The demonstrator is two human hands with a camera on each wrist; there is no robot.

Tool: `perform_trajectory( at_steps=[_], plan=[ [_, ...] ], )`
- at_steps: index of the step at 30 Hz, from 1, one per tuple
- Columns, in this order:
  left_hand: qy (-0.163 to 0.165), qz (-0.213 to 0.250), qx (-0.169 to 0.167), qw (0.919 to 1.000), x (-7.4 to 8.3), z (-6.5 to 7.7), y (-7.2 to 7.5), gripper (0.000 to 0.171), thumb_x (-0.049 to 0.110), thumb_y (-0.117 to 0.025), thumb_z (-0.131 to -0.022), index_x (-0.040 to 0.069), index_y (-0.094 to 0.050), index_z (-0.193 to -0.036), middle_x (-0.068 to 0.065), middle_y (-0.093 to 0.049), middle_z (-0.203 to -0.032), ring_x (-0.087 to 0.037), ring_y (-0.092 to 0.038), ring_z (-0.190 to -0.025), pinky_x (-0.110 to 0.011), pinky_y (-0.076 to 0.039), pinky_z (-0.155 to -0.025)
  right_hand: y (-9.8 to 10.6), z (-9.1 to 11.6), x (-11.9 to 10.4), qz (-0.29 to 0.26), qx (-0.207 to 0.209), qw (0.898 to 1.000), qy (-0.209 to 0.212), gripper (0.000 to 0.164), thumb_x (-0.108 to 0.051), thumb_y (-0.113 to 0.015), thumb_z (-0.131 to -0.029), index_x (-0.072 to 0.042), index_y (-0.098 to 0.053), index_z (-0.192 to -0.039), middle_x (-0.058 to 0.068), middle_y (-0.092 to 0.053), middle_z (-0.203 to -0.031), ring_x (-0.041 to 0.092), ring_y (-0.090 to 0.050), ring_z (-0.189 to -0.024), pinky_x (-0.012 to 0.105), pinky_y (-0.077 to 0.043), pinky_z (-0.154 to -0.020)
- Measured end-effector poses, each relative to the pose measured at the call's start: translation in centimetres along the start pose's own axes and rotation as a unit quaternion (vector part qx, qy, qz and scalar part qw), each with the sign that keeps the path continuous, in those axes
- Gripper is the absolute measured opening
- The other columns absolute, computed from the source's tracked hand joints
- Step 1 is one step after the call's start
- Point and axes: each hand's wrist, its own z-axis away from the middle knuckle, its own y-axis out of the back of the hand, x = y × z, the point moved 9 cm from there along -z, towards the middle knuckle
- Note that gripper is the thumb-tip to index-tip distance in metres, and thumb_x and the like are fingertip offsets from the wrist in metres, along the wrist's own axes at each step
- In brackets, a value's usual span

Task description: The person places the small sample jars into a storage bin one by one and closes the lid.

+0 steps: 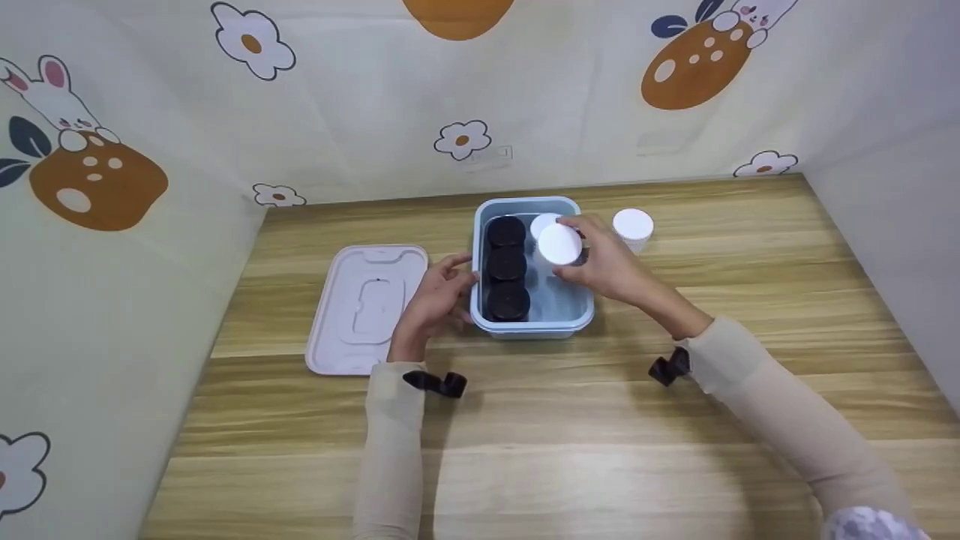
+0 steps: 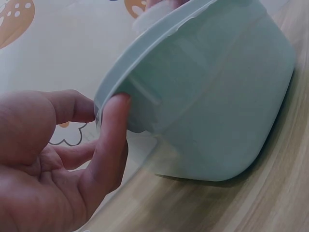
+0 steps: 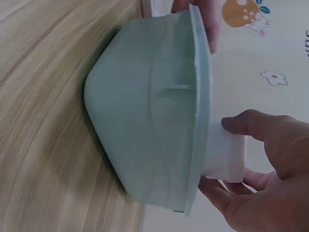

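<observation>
A light blue plastic bin [image 1: 532, 327] stands on the table, with several black-lidded jars [image 1: 507, 264] in a row along its left side. One white-lidded jar [image 1: 543, 222] sits inside at the back right. My right hand [image 1: 606, 259] grips another white jar [image 1: 559, 244] by its sides, over the right half of the bin; in the right wrist view this white jar [image 3: 226, 152] shows at rim height. With its thumb and fingers, my left hand [image 1: 437, 294] pinches the bin's left rim; the left wrist view shows the fingers on the rim [image 2: 112, 82].
A third white jar [image 1: 633, 226] stands on the table right of the bin. The pale flat lid [image 1: 371, 307] lies on the left, partly behind my left hand. A patterned cloth [image 1: 465, 90] hangs behind the wooden table [image 1: 585, 450].
</observation>
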Motion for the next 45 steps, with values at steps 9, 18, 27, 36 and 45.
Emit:
perform_trajectory(
  at_steps=[9,18,27,36,45],
  plan=[
    [-0.007,0.001,0.001,1.0000,0.3,0.0,0.0,0.049,0.010,-0.055,-0.099,0.003,-0.044,-0.147,-0.003,-0.052,-0.087,-0.013,-0.057,-0.061,-0.023,-0.052,-0.039,-1.6,-1.1,-1.3,0.088,-0.037,0.995,0.027,0.075,-0.008,-0.080,-0.078,-0.001,-0.047,-0.145,0.023,-0.049,-0.139,0.039,-0.054,-0.123,0.052,-0.047,-0.109],
    [-0.002,0.009,0.001,1.0000,0.2,0.2,0.0,0.050,0.012,-0.056,-0.099,0.005,-0.044,-0.147,-0.005,-0.055,-0.091,-0.015,-0.060,-0.063,-0.023,-0.052,-0.040,-2.9,-1.7,-1.1,0.162,-0.075,0.984,0.000,0.070,-0.011,-0.081,-0.080,0.005,-0.050,-0.140,0.026,-0.047,-0.138,0.041,-0.049,-0.126,0.053,-0.047,-0.107],
    [0.008,0.018,-0.001,0.9998,-0.1,0.2,-0.2,0.050,0.012,-0.056,-0.098,0.006,-0.045,-0.146,-0.005,-0.052,-0.092,-0.015,-0.057,-0.061,-0.023,-0.053,-0.040,-3.6,-1.6,-1.7,0.256,-0.076,0.962,0.053,0.054,-0.008,-0.081,-0.078,0.005,-0.060,-0.125,0.025,-0.055,-0.122,0.042,-0.054,-0.111,0.054,-0.052,-0.095],
    [0.008,0.023,-0.008,0.9997,0.0,0.2,-0.7,0.049,0.011,-0.055,-0.099,0.005,-0.044,-0.146,-0.007,-0.053,-0.093,-0.015,-0.061,-0.070,-0.024,-0.056,-0.043,-4.2,-1.1,-2.1,0.313,-0.065,0.941,0.109,0.053,0.006,-0.074,-0.076,0.011,-0.056,-0.125,0.028,-0.055,-0.121,0.045,-0.053,-0.109,0.052,-0.053,-0.096],
    [0.015,0.028,-0.008,0.9995,-0.1,0.0,-0.5,0.050,0.012,-0.057,-0.099,0.006,-0.044,-0.147,-0.008,-0.055,-0.096,-0.015,-0.063,-0.068,-0.024,-0.056,-0.043,-3.6,-1.2,-2.1,0.286,-0.073,0.950,0.102,0.055,0.009,-0.076,-0.076,0.014,-0.055,-0.126,0.032,-0.053,-0.124,0.046,-0.056,-0.113,0.053,-0.052,-0.099]
  ],
)
